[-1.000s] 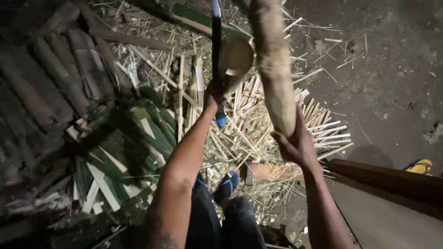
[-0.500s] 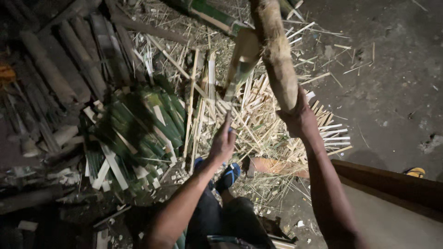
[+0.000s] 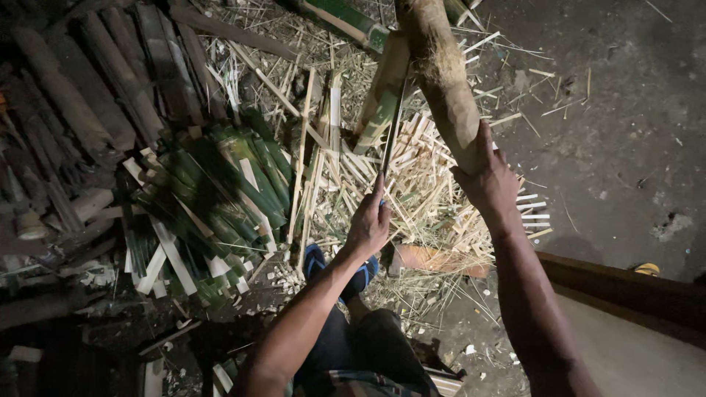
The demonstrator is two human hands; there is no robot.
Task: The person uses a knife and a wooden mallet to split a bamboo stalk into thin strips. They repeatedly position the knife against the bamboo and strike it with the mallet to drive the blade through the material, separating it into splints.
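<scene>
My right hand (image 3: 489, 180) grips the lower end of a thick pale wooden club (image 3: 440, 77) that slants up and out of the top of the view. My left hand (image 3: 368, 220) is closed around the lower end of a long thin dark blade (image 3: 392, 129). The blade runs up along a split piece of green-tan bamboo (image 3: 382, 92) that stands just left of the club. Both hands are over a litter of pale bamboo splinters (image 3: 430, 184), about a hand's width apart.
Green bamboo strips (image 3: 228, 191) lie heaped at the left, with dark bamboo poles (image 3: 110, 88) behind them. My foot in a blue sandal (image 3: 316, 261) is below the left hand. A wooden beam (image 3: 625, 287) crosses the lower right, over dark earth floor (image 3: 625, 132).
My left hand came down from high on the blade, opened for a moment, and now is closed on the blade's lower end. My right hand has kept its hold on the club.
</scene>
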